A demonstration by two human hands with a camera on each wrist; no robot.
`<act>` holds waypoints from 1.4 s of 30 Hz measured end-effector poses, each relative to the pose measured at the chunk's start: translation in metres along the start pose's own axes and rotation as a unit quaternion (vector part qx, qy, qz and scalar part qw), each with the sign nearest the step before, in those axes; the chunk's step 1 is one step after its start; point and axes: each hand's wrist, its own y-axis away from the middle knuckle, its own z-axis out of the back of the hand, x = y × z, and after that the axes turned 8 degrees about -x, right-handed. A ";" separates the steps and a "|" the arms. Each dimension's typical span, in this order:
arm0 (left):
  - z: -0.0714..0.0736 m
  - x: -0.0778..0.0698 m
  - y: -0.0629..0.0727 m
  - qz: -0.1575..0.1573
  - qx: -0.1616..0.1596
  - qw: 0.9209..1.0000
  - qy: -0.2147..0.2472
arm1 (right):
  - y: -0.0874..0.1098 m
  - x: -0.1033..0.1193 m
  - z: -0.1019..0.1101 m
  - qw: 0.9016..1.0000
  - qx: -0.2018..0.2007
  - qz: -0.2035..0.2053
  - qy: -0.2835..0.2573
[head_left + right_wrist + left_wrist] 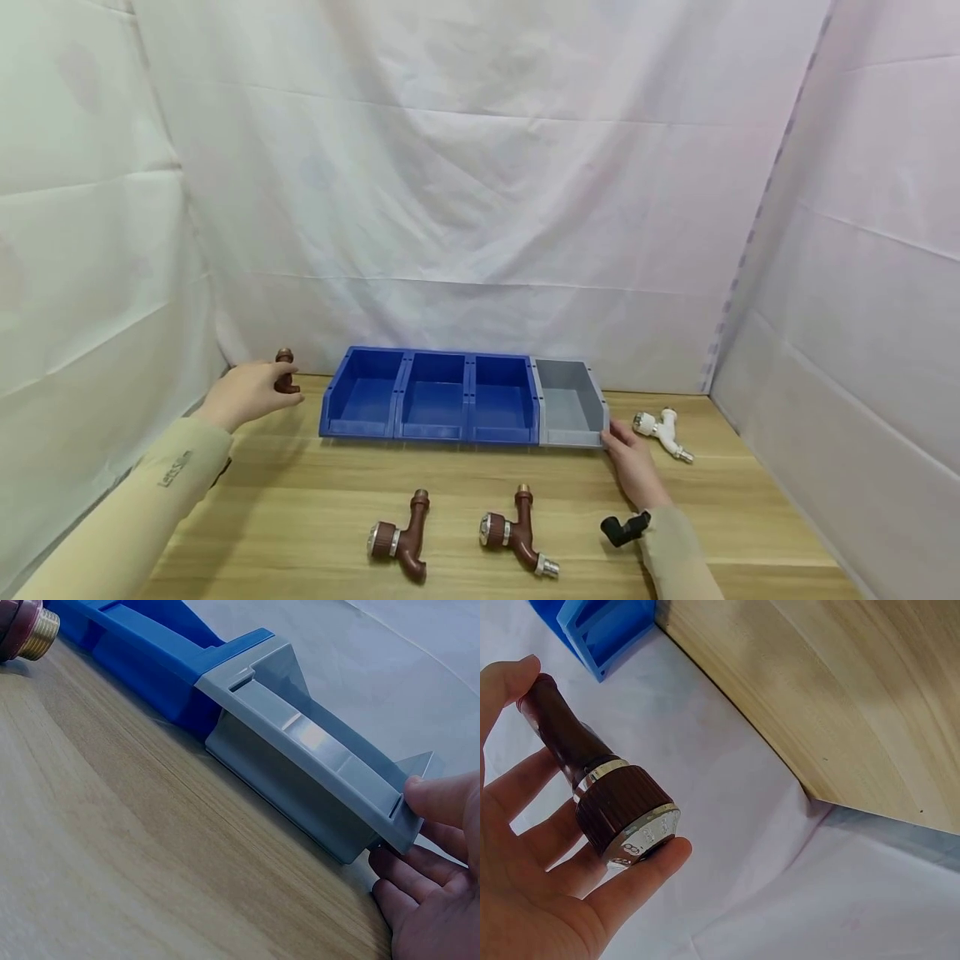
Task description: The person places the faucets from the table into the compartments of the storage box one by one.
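Observation:
At the far left of the table, in the head view, my left hand (243, 393) holds a brown tap (286, 382). The left wrist view shows this tap (592, 765) with its ribbed knob and chrome cap; the thumb is at the upper end and a fingertip rests against the cap. My right hand (633, 465) grips the front right corner of a grey bin (573, 438). In the right wrist view, the thumb lies on the rim of the grey bin (300, 742) and the other fingers are underneath. A white tap (663, 431) lies just right of that hand.
Three blue bins (432, 432) stand in a row, joined to the grey one, near the back cloth (465, 208). Two brown taps, one (411, 540) plain-spouted and one (522, 533) with a metal nozzle, lie on the wooden table (300, 517). Cloth walls enclose both sides.

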 end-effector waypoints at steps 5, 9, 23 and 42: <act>0.000 -0.002 0.002 0.000 0.001 1.000 0.004 | 0.000 0.002 -0.003 1.000 -0.002 0.001 -0.008; 0.000 -0.004 0.002 0.003 0.003 1.000 0.006 | 0.001 0.002 -0.003 1.000 -0.001 -0.002 -0.013; -0.002 -0.005 -0.001 0.006 -0.001 1.000 0.008 | -0.003 -0.001 0.000 1.000 -0.007 0.003 0.001; -0.001 -0.007 -0.001 0.000 -0.007 1.000 0.017 | -0.001 -0.004 -0.002 1.000 -0.012 0.004 0.012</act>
